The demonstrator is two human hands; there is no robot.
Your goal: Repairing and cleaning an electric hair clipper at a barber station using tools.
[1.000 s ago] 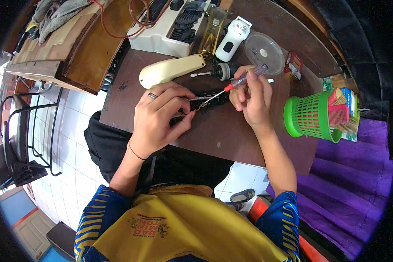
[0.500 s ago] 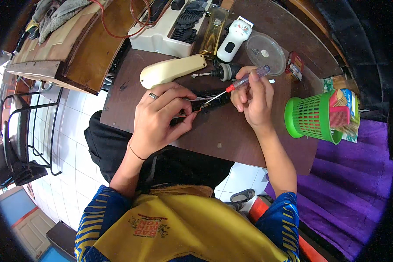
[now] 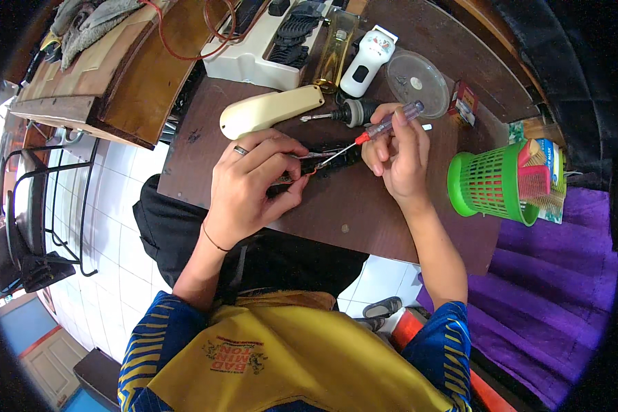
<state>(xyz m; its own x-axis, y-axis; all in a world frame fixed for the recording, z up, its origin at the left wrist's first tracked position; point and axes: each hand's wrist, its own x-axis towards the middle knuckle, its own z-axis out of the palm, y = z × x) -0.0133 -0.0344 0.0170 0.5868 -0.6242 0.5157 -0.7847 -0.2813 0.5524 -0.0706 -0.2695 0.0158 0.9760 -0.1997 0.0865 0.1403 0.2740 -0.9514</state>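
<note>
My left hand (image 3: 255, 175), a ring on one finger, is closed around a dark opened device (image 3: 338, 158) with metal parts and a thin orange-red wire near the fingertips. Much of that device is hidden behind the fingers. In my right hand (image 3: 403, 159) is a screwdriver (image 3: 407, 113) with a clear purplish handle and a red collar. Its thin shaft slants down-left, and the tip is at the wire end beside my left fingertips; whether it touches cannot be made out. Just beyond lies a cream clipper casing (image 3: 271, 112).
A dark-handled driver (image 3: 350, 113) lies behind the hands. Further back are a white box with black combs (image 3: 254, 65), a yellowish bottle (image 3: 335, 51), a white clipper (image 3: 368, 62) and a clear round lid (image 3: 419, 75). A green basket (image 3: 484, 184) holds combs at the right.
The dark device has tilted slightly in my left hand, showing more of its metal edge. The screwdriver tip has shifted a little down-left. Both hands stay nearly in place.
</note>
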